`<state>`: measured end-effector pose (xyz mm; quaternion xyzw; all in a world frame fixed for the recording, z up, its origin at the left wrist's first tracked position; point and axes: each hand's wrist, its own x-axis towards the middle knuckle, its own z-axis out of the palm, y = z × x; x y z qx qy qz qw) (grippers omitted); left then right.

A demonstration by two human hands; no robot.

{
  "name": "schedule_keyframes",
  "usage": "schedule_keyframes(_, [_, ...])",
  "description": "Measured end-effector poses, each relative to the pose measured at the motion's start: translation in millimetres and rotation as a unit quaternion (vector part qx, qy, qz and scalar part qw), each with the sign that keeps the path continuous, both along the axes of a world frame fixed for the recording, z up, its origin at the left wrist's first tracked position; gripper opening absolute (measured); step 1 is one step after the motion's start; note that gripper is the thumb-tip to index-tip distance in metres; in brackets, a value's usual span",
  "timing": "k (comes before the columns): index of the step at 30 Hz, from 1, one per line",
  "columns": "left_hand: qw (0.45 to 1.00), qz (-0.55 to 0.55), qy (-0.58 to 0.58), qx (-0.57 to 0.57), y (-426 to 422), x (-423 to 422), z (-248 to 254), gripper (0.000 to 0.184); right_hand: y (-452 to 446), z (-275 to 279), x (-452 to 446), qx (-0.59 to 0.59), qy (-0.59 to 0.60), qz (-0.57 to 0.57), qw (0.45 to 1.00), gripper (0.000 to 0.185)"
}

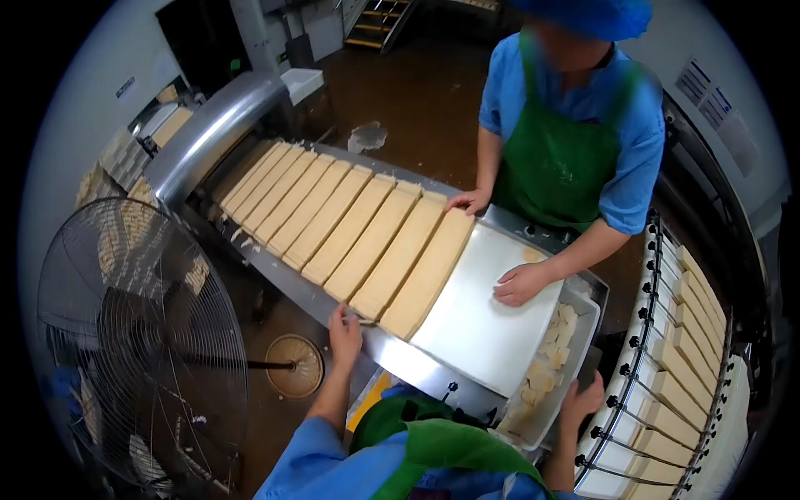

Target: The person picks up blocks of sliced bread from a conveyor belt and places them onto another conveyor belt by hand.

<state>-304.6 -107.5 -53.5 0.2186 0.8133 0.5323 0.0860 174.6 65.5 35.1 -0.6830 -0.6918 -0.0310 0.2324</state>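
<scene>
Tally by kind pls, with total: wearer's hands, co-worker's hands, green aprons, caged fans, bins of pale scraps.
Wearer's hands: 2 (left hand, right hand)
Co-worker's hands: 2
Green aprons: 2
Caged fan: 1
Bin of pale scraps: 1
Total: 8

**Food Factory, Production Area**

This place is looking like a factory — most likely one for food. Pale slabs are lying side by side on a long steel line, which is stretching away to a metal hood at far left. Similar blocks are sitting on a second line at right. A co-worker is wearing a blue cap and green apron — workwear — while a large fan is standing at left and industrial steps are rising at the far side.
</scene>
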Motion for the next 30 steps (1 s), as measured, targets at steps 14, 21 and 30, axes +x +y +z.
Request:
schedule_keyframes(14, [0.964, -0.123, 0.008, -0.236, 46, -10, 42, 0.069, -12, 73, -292, 0.059, 0.119, 0.535, 0.835, 0.033])
schedule_keyframes(21, [0.937, -0.131, 0.025, -0.322, 66, -7, 49, 0.070, 57, 23, -410, -0.003, 0.037, 0.496, 0.868, 0.039])
schedule_keyframes(30, [0.931, -0.151, 0.124, -0.309, 64, -2, 23, 0.088, 169, -40, -510, -0.217, -0.177, 0.245, 0.928, 0.073])
